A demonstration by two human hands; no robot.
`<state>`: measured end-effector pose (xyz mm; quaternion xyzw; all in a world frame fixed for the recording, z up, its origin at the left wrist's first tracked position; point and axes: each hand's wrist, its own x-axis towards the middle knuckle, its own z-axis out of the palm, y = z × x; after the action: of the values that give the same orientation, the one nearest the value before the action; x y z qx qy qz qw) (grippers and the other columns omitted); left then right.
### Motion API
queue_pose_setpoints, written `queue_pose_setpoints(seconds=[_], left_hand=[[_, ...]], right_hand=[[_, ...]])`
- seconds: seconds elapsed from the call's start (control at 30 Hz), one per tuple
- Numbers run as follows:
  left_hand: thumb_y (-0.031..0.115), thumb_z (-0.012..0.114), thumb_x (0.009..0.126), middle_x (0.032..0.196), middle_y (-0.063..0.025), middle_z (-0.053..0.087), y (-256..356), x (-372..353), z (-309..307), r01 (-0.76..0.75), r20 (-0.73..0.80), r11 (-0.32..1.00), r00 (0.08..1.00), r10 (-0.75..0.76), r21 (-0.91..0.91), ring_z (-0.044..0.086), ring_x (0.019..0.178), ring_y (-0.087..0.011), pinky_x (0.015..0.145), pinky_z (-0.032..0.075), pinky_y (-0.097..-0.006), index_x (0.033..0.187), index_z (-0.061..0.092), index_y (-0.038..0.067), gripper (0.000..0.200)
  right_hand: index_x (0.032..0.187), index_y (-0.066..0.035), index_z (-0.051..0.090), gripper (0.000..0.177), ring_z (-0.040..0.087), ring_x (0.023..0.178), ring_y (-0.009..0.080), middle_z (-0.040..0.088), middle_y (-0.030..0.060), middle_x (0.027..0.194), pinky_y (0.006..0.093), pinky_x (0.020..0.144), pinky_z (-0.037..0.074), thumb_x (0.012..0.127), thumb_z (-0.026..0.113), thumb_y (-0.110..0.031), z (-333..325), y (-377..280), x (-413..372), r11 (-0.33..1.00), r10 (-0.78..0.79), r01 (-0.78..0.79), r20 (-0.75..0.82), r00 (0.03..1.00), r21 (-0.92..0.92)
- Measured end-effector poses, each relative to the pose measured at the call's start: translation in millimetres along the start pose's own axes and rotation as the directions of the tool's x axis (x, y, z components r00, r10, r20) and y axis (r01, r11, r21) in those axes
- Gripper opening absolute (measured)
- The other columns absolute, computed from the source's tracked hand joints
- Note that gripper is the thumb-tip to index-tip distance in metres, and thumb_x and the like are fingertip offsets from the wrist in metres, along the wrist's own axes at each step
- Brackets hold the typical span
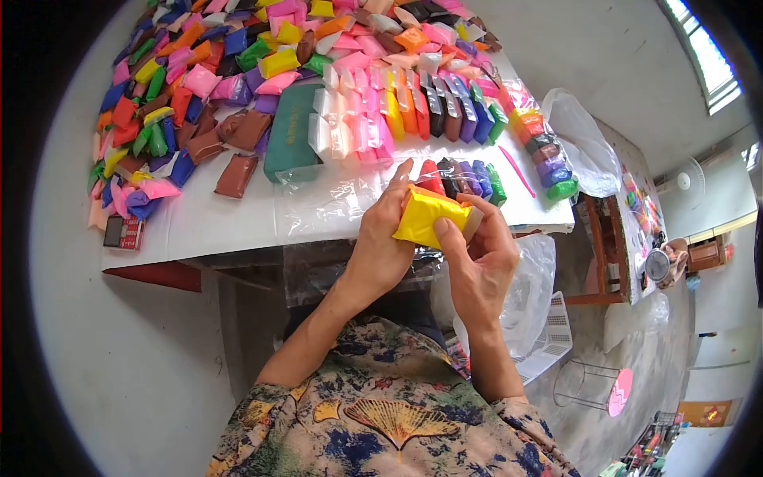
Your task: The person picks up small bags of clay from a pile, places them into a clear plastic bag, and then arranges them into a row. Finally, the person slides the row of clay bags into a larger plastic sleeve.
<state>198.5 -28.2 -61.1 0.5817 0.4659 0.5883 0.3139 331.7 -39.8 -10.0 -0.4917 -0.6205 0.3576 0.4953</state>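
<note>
A yellow packet [424, 216], which looks like wrapped modelling clay, is held up between both hands over the table's front edge. My left hand [381, 238] grips its left side, fingers mostly hidden behind it. My right hand [486, 262] closes on the right side, thumb pressed on the yellow face. Orange and pale wrapping shows behind the yellow packet. A clear plastic bag [306, 208] spreads beside and below my left hand. Just beyond the hands stands a short row of red, black, brown, purple, blue and green packets [481, 179].
A large heap of mixed packets [238, 48] covers the far left of the white table [278, 219]. Longer sorted rows [405, 103] stand beside a green box [292, 131]. On the right are a filled clear bag [548, 151], a pink strip [518, 171] and a white basket [550, 342] below.
</note>
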Motion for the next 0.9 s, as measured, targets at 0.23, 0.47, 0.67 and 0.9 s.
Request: queue_pose_setpoints(seconds=[0.23,0.47,0.67,0.9], left_hand=[[-0.01,0.043,0.092,0.123,-0.0225,0.063,14,-8,-5,0.112,0.004,0.993,0.994,-0.112,0.033,0.064,0.111,-0.0262,0.096,0.05,-0.0345,0.143,0.045,-0.005,0.051],[-0.004,0.047,0.097,0.108,-0.0185,0.06,17,-18,-8,-0.006,-0.132,0.926,0.989,0.06,0.377,0.064,0.09,-0.0235,0.08,0.053,-0.0322,0.133,0.053,-0.005,0.037],[0.0,0.055,0.096,0.102,-0.0146,0.059,16,-19,-5,0.113,-0.217,0.972,0.974,-0.068,0.204,0.061,0.08,-0.0197,0.074,0.052,-0.0322,0.121,0.056,-0.004,0.025],[-0.002,0.052,0.093,0.111,-0.0221,0.061,13,-18,-8,0.077,-0.177,0.985,0.983,-0.049,0.155,0.064,0.095,-0.032,0.083,0.052,-0.0379,0.124,0.054,-0.008,0.031]], right_hand=[[0.116,0.003,0.061,0.037,0.056,0.062,0.0083,0.064,0.006,0.081,0.0239,0.055,0.045,0.086,0.075,-0.012,3,19,4,0.993,-0.106,0.102,-0.082,0.991,-0.054],[0.116,0.001,0.061,0.041,0.065,0.071,0.0248,0.066,0.0139,0.095,0.0333,0.06,0.053,0.079,0.076,-0.006,18,25,-2,0.818,-0.434,0.352,-0.087,0.897,-0.454],[0.117,-0.001,0.06,0.043,0.062,0.06,0.017,0.061,0.0124,0.105,0.0315,0.053,0.051,0.08,0.079,-0.008,36,41,-1,0.742,-0.513,0.369,-0.12,0.85,-0.559],[0.125,0.001,0.051,0.045,0.067,0.081,0.0346,0.054,0.0204,0.111,0.0393,0.062,0.058,0.086,0.072,-0.006,45,35,-1,0.892,-0.358,0.296,-0.136,0.924,-0.342]])
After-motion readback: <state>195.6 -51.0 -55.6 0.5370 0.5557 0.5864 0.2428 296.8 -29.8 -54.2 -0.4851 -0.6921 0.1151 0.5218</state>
